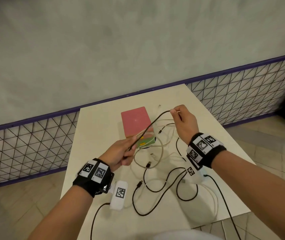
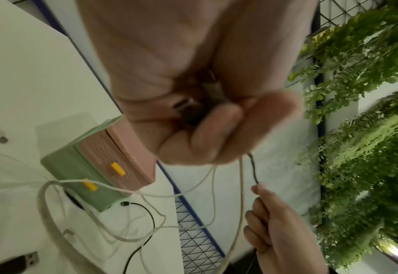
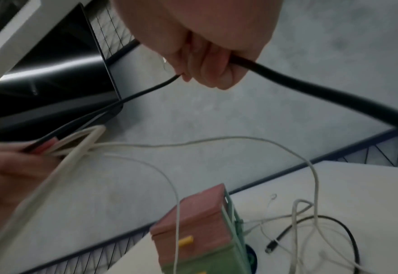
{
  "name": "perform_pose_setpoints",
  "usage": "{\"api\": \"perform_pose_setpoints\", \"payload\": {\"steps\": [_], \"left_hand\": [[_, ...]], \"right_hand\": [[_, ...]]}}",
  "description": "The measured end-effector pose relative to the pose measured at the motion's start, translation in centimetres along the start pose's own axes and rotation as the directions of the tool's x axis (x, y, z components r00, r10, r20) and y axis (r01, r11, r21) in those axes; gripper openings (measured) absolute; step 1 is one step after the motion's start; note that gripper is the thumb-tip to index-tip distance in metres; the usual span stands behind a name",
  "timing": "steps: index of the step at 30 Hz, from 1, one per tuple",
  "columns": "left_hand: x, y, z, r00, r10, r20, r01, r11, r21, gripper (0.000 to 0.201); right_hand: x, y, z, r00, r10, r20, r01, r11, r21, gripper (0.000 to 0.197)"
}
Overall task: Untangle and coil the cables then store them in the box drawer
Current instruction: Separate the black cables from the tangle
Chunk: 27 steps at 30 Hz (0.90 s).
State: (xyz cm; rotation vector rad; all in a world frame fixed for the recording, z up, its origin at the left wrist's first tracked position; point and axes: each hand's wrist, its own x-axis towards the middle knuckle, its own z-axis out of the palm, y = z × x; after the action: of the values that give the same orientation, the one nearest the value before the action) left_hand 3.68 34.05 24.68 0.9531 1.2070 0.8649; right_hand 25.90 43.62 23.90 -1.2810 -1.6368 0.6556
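Observation:
A black cable (image 1: 151,125) runs taut through the air between my two hands above the white table (image 1: 93,129). My left hand (image 1: 126,152) grips its lower part together with loops of white cable (image 1: 161,149); in the left wrist view its curled fingers (image 2: 216,133) also hold a plug. My right hand (image 1: 174,112), raised at the back right, pinches the black cable (image 3: 310,89) at its upper bend. The pink and green drawer box (image 1: 135,122) with yellow handles (image 2: 117,168) stands shut between and behind the hands.
More black cable (image 1: 155,189) and white cable lie tangled on the near half of the table, with a loose USB plug (image 1: 148,164). A purple-railed wire mesh fence (image 1: 25,144) and a grey wall stand behind. Tiled floor lies off the table's sides.

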Motion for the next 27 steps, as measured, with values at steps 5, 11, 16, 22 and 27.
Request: {"api": "perform_pose_setpoints", "payload": {"steps": [5,11,16,22,27], "left_hand": [[0.9,2.2,-0.9,0.986,0.033,-0.164,-0.07,0.973,-0.22,0.034],[1.2,4.6,-2.6,0.955,0.079,-0.287,-0.145,0.966,-0.215,0.029],[0.8,4.9,-3.6,0.95,0.134,-0.282,-0.166,0.982,-0.092,0.026],[0.3,2.0,-3.1,0.95,0.161,-0.267,-0.132,0.984,0.122,0.021],[0.2,0.4,-2.0,0.975,0.139,-0.175,-0.117,0.984,0.133,0.019]], "right_hand": [[-1.1,0.4,1.3,0.983,-0.184,0.005,0.168,0.883,-0.438,0.025],[-11.7,1.4,6.5,0.354,-0.329,0.875,0.794,0.6,-0.096,0.03],[-15.4,2.9,7.5,-0.025,0.269,0.963,0.631,0.751,-0.194,0.033],[-11.5,0.1,6.6,0.299,-0.012,0.954,0.444,0.887,-0.128,0.029],[-8.8,-2.2,5.7,0.515,-0.157,0.843,0.237,0.971,0.036,0.026]]}}
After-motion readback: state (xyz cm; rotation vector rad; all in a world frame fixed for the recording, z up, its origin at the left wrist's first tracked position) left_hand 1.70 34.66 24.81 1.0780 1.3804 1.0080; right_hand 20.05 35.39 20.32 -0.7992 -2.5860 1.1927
